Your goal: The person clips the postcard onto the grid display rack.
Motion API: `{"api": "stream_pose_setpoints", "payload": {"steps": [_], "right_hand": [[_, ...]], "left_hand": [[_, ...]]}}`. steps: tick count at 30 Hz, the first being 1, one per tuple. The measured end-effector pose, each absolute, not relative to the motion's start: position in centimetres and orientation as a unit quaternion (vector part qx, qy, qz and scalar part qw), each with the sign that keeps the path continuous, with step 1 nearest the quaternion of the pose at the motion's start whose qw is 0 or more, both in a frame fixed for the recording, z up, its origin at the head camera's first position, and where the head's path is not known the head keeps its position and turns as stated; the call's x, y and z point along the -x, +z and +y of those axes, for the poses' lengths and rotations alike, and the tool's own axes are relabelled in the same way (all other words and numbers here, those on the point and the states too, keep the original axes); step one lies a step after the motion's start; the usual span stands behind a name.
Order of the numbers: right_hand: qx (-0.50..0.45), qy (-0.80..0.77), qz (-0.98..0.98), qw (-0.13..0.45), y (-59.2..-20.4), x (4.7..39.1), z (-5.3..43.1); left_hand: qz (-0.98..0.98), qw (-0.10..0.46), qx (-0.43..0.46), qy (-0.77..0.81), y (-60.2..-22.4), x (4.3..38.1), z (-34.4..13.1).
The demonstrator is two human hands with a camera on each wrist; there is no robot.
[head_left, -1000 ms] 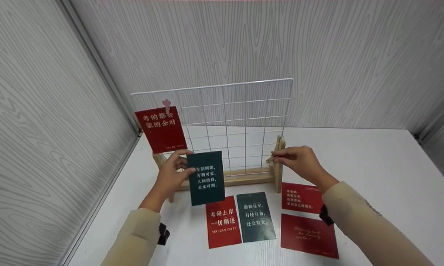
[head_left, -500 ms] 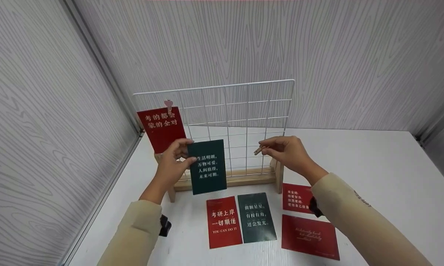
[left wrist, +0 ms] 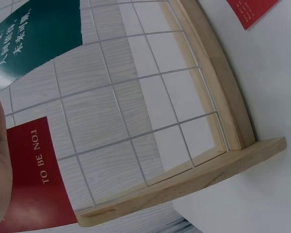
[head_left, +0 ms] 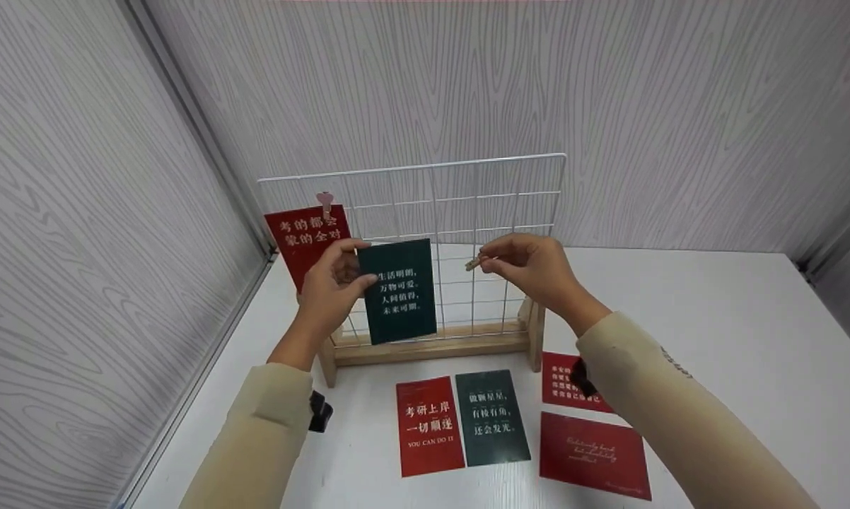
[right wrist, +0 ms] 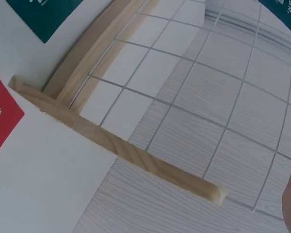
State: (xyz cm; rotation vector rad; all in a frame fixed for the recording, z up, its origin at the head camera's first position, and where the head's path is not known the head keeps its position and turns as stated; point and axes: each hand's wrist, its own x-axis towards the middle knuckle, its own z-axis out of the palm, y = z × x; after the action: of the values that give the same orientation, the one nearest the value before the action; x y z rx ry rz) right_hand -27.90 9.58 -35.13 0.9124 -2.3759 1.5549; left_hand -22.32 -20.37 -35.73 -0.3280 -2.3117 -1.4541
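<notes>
My left hand (head_left: 331, 283) pinches a dark green card (head_left: 399, 293) by its left edge, thumb in front. The card is held upright in front of the white wire grid (head_left: 496, 212), and white characters show on it. Between thumb and fingertips my right hand (head_left: 534, 268) holds a small wooden clothespin (head_left: 473, 264), to the right of the card. A red card (head_left: 301, 244) hangs at the grid's upper left under a clip with a pink heart (head_left: 325, 201). In the left wrist view the green card (left wrist: 43, 36) appears at top left, above the hanging red card (left wrist: 36, 179).
The grid stands in a wooden base (head_left: 432, 348) with an upright foot at each end. In front lie a red card (head_left: 428, 428), a green card (head_left: 492, 417) and two more red cards, the lower (head_left: 595, 456) nearer. A patterned wall (head_left: 425, 85) rises behind the table.
My left hand has raised the green card in front of the grid. My right hand has moved left and up with the clothespin, from beside the right wooden foot towards the card.
</notes>
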Motion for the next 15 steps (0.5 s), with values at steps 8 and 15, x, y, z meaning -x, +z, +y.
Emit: {"api": "stream_pose_setpoints", "payload": {"steps": [8,15], "right_hand": [[-0.316,0.536,-0.778,0.086,-33.4,27.8,7.6],[-0.325,0.537,-0.77,0.113,-31.9,27.8,6.0]], "left_hand": [[-0.829,0.223,0.118,-0.5,-34.6,22.7,-20.4],[-0.817,0.249,0.134,-0.502,-33.6,23.0,-20.5]]}}
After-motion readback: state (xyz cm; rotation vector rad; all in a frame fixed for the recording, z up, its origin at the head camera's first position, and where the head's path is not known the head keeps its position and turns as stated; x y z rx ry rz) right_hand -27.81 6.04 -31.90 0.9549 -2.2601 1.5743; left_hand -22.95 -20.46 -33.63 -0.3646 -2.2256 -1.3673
